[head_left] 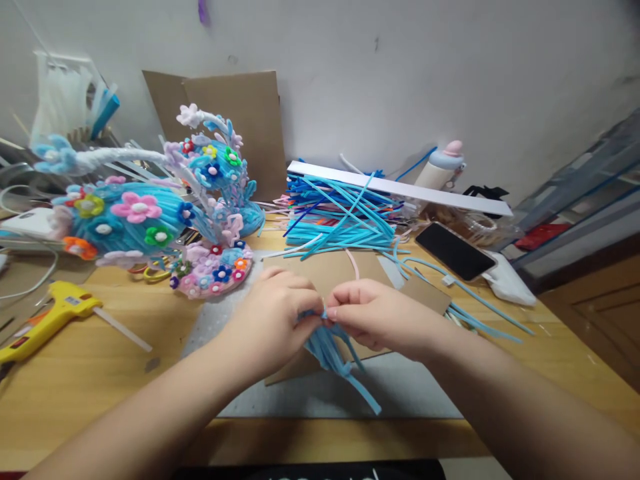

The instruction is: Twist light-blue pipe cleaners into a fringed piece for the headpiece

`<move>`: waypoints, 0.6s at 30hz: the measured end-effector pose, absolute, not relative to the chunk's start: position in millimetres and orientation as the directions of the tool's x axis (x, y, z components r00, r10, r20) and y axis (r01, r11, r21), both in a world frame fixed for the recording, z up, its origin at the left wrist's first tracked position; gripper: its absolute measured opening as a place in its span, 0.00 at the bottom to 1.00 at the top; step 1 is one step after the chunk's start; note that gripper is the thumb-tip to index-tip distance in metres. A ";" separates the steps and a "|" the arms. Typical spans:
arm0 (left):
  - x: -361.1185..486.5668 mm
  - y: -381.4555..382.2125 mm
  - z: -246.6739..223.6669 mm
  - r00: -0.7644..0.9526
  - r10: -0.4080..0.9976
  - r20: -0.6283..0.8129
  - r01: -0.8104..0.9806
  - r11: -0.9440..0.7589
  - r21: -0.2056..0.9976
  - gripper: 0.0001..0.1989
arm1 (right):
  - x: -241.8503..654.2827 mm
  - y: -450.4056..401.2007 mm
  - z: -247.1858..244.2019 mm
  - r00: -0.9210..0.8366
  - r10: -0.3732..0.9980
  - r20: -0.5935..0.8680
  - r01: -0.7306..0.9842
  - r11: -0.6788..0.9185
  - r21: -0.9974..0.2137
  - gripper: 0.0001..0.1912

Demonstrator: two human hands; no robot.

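Above a cardboard sheet [370,270], a bundle of light-blue pipe cleaners [325,350] is held between both hands. My left hand [280,313] curls around its upper end, thumb and fingers pinched together. Close beside it, my right hand [373,313] pinches the same bundle near its top with thumb and index finger. The loose ends hang down toward me, and one longer piece sticks out at the lower right. The fingers hide the bundle's top. Under the cardboard lies a grey mat [410,387].
Behind my hands are piled blue pipe cleaners [340,227] and a white strip [400,187]. Flower-covered pipe-cleaner ornaments [135,223] stand at the left, near a yellow glue gun [55,320]. A phone [456,251] and a bottle [440,170] sit to the right.
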State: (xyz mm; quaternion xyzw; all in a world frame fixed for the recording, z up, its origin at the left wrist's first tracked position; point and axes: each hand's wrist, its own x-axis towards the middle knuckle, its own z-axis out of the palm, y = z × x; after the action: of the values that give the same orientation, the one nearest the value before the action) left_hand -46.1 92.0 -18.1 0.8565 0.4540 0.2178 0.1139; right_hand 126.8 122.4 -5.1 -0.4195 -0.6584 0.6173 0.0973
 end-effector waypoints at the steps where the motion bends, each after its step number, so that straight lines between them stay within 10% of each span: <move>1: -46.2 91.4 -18.6 0.496 0.820 0.286 0.709 -0.572 0.412 0.06 | 128.7 123.3 -3.6 -0.633 0.677 -0.376 0.442 -0.083 -0.893 0.08; 6: -51.5 89.6 -31.3 0.223 0.912 0.345 0.482 -0.410 0.774 0.04 | 142.6 132.5 6.9 -0.535 0.844 -0.038 0.373 0.195 -0.907 0.11; 10: -62.1 97.6 -58.7 -0.148 0.989 0.026 -0.022 -0.029 0.999 0.07 | 164.0 155.0 -8.6 -0.060 0.915 0.400 0.359 0.393 -0.846 0.12; 18: -75.7 103.1 -85.6 -0.133 0.948 -0.288 -0.506 0.185 0.842 0.10 | 283.4 162.0 -55.8 0.785 0.323 0.529 0.468 0.251 -0.847 0.16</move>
State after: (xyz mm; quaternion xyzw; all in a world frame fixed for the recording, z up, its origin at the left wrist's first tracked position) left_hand -75.7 103.1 -85.6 0.2382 0.4641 0.5925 0.6139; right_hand 283.4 162.0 -55.8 -0.6100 -0.3243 -0.0502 0.7212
